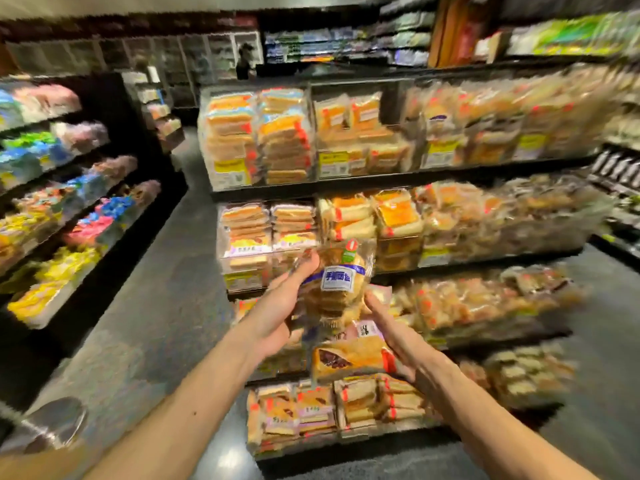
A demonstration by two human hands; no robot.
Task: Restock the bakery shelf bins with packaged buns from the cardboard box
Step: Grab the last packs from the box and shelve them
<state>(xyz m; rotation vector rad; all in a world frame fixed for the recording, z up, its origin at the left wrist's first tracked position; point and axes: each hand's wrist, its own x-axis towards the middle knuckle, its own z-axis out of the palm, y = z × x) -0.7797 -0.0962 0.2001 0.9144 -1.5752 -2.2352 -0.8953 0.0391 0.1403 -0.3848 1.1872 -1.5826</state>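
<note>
- Head view: the left hand [277, 306] grasps the bun pack [337, 289], holding it upright in front of the bakery shelf bins [263, 188]
- The right hand [391, 330] is released, fingers straight, just beside the pack's lower right edge; whether it touches cannot be told

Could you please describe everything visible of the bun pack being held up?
The bun pack is a clear plastic bag of golden-brown buns, with a blue-and-white label across its front and a red-and-green sticker near the top. It is held roughly upright in front of the shelves. The left hand grips its left side; the right hand, fingers straight, meets its lower right edge.
</note>
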